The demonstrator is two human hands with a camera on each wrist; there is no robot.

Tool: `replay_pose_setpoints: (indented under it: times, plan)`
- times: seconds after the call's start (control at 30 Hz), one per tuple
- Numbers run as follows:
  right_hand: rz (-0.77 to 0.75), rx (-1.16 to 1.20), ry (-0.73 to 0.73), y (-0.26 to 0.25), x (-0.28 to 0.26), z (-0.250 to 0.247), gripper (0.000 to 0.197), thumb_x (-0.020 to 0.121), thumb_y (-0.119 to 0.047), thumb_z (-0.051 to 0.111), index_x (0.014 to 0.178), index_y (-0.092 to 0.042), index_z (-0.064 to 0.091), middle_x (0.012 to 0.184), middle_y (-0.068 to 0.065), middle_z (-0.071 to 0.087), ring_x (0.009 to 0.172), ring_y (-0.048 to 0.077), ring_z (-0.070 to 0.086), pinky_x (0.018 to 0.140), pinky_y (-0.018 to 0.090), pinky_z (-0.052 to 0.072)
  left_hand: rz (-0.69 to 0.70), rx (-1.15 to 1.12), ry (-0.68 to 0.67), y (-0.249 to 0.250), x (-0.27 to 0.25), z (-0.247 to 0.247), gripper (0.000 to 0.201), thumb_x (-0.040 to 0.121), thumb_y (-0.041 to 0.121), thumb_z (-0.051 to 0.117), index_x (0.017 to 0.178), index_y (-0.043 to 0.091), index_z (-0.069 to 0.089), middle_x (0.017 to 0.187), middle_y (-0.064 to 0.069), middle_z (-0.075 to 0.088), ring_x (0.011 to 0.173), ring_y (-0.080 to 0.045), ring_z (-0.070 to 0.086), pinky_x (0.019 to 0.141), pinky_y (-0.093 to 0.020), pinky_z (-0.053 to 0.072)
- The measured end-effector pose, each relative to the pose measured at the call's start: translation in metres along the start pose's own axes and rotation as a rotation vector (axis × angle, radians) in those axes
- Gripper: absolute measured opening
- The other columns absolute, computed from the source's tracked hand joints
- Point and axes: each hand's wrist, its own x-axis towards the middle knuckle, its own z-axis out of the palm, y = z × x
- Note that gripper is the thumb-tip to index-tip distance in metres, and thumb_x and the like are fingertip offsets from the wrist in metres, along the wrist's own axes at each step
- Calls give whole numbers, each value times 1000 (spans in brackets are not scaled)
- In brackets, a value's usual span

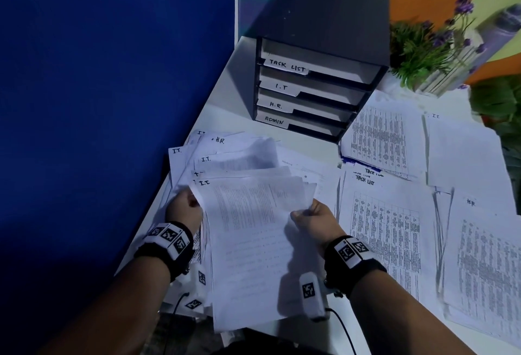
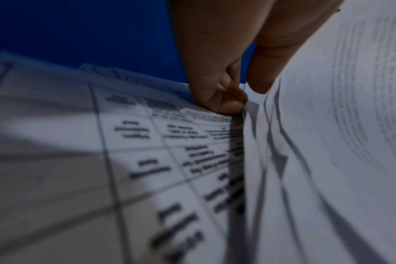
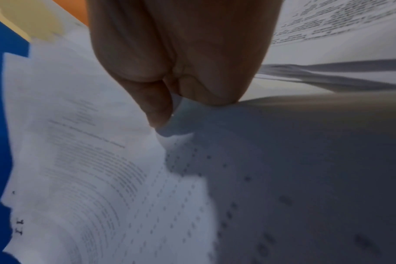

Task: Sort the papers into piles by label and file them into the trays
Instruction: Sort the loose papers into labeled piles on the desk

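Note:
A loose stack of papers (image 1: 251,242) with "I.T." written at its top left corner is lifted above the white desk (image 1: 225,95). My left hand (image 1: 184,208) grips the stack's left edge, its fingers (image 2: 219,96) curled round several sheets (image 2: 328,160). My right hand (image 1: 313,220) pinches the right edge of the top sheet (image 3: 102,169) between thumb (image 3: 156,107) and fingers. More unsorted sheets marked "I.T." and "H.R." (image 1: 222,151) fan out behind. A black file tray (image 1: 315,72) stands at the back, its slots labelled TASK LIST, I.T, H.R. and ADMIN.
Sorted piles lie to the right: a TASK LIST pile (image 1: 386,227), another printed pile (image 1: 380,137), an I.T. pile (image 1: 462,151) and an H.R. pile (image 1: 485,264). A blue partition (image 1: 112,86) walls the left side. A potted plant with purple flowers (image 1: 434,44) stands behind the tray.

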Motion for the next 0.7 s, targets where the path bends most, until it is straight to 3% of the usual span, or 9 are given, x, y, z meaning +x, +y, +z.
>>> replay_pose_setpoints:
  times: [0.03, 0.1, 0.17, 0.2, 0.27, 0.37, 0.5, 0.6, 0.7]
  plan:
    - [-15, 45, 2, -2, -2, 0, 26, 87, 3, 57, 76, -17, 70, 63, 0, 62, 66, 17, 58, 67, 31, 50, -12, -3, -21, 4, -1, -2, 6, 87, 30, 55, 89, 24, 58, 77, 0, 66, 75, -24, 65, 67, -25, 49]
    - [-37, 151, 11, -2, -2, -2, 25, 89, 4, 57, 91, -15, 73, 75, 0, 72, 70, 13, 64, 69, 30, 53, -10, -87, -56, 13, -3, -4, 3, 87, 9, 57, 89, 10, 60, 83, -7, 64, 74, -24, 60, 61, -21, 44]
    - [-50, 246, 43, 0, 0, -8, 26, 88, 4, 60, 72, -15, 66, 61, -1, 64, 54, 13, 56, 59, 30, 47, 17, -257, -52, 19, -6, -5, 7, 82, -3, 57, 84, 1, 62, 87, -13, 62, 72, -22, 57, 57, -19, 44]
    - [-48, 285, 78, 2, 1, -11, 34, 87, 2, 63, 61, -17, 53, 49, -2, 52, 45, 14, 43, 55, 30, 38, 31, -364, -61, 22, -8, -6, 13, 82, -6, 57, 83, 5, 65, 92, -15, 64, 75, -23, 60, 59, -21, 47]
    - [-23, 350, 118, 8, 3, -19, 46, 86, 1, 65, 54, -17, 38, 40, -4, 33, 40, 11, 24, 54, 27, 25, 22, -514, -124, 28, -15, -9, 26, 85, -9, 56, 86, 14, 69, 92, -12, 70, 78, -23, 64, 66, -27, 51]
    - [-57, 410, 85, 8, 3, -24, 40, 85, 2, 64, 54, -16, 48, 46, 0, 32, 46, 11, 20, 53, 27, 19, 10, -569, -225, 36, -24, -9, 23, 87, -9, 56, 94, 7, 71, 90, -11, 74, 80, -25, 67, 72, -31, 53]
    - [-37, 424, 125, 3, 1, -24, 36, 88, 3, 61, 60, -18, 56, 50, -2, 46, 46, 13, 34, 47, 20, 28, 12, -616, -105, 35, -23, -3, 16, 79, -3, 73, 93, 5, 70, 92, -10, 74, 85, -26, 69, 82, -38, 56]
    - [-62, 407, 119, 0, -1, -24, 39, 90, 10, 54, 64, -19, 56, 51, -8, 56, 49, 7, 47, 47, 16, 41, 50, -581, -36, 39, -22, -1, 30, 77, -1, 75, 94, 20, 63, 103, -3, 67, 96, -18, 62, 87, -31, 52]
    - [-87, 381, 116, -1, -3, -22, 29, 92, 11, 51, 82, -15, 57, 65, -7, 66, 60, 6, 60, 58, 17, 48, 48, -578, -17, 39, -20, 2, 44, 88, 16, 67, 125, 33, 49, 123, 7, 53, 113, -11, 52, 97, -33, 43]
